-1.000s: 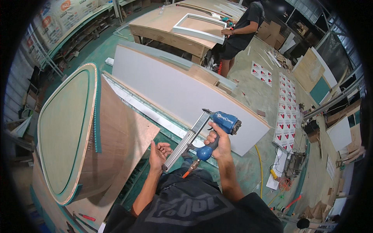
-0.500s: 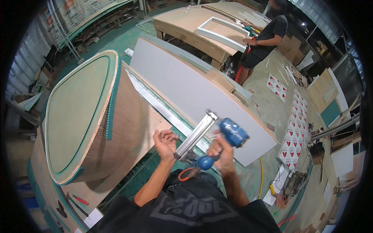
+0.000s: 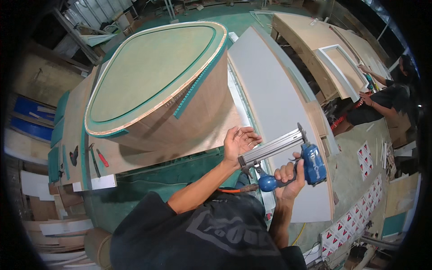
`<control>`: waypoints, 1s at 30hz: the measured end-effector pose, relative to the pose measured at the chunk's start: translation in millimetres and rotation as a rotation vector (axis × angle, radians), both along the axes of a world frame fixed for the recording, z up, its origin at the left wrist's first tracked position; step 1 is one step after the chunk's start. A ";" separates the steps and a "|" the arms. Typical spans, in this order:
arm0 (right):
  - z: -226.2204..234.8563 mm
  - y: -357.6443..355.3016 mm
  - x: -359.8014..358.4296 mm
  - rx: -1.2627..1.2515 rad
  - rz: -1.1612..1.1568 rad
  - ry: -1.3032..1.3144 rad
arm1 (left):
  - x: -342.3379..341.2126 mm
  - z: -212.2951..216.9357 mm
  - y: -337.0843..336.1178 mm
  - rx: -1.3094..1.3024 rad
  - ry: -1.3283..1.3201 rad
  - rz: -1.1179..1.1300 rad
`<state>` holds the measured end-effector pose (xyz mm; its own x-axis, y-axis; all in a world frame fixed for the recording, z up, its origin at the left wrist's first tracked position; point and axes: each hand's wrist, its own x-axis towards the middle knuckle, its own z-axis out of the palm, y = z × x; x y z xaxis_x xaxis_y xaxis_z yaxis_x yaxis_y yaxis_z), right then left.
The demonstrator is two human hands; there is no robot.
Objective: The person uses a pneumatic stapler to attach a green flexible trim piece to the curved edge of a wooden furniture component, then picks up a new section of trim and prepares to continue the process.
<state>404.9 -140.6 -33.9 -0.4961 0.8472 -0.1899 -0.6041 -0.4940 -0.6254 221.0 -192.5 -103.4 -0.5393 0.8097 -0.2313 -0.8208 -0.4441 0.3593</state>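
My right hand is wrapped round the grip of a blue pneumatic nail gun. Its silver magazine points toward my left hand, which is palm up with its fingers loosely apart and holds nothing. An orange air hose runs from the gun's handle toward my body. To the left stands a large rounded wooden piece with a green top. A toothed green strip follows part of its rim, and one end hangs away from the curved side.
The piece stands on a wooden workbench holding a hammer and red-handled pliers. A long grey panel lies beyond my hands. At the right, a person handles a white frame on another table.
My view has swung left, so the rounded piece, panel and other person appear further right. The nail gun remains in my right hand; my left hand is still free beside its magazine.
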 end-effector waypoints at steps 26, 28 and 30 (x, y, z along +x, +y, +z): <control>-25.4 66.7 -140.3 0.323 0.524 -0.213 | -162.2 117.6 8.6 -1.523 2.313 0.787; -14.5 67.0 -165.6 0.229 0.475 -0.131 | -164.0 119.3 11.2 -1.529 2.329 0.791; -11.8 69.2 -186.2 0.171 0.453 -0.095 | -161.7 120.0 13.8 -1.541 2.306 0.746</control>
<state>218.7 -71.4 -45.7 -0.8092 0.5732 -0.1290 -0.2885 -0.5789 -0.7626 59.3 -178.7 16.7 -0.5123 0.5359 0.6711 0.7120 0.7020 -0.0172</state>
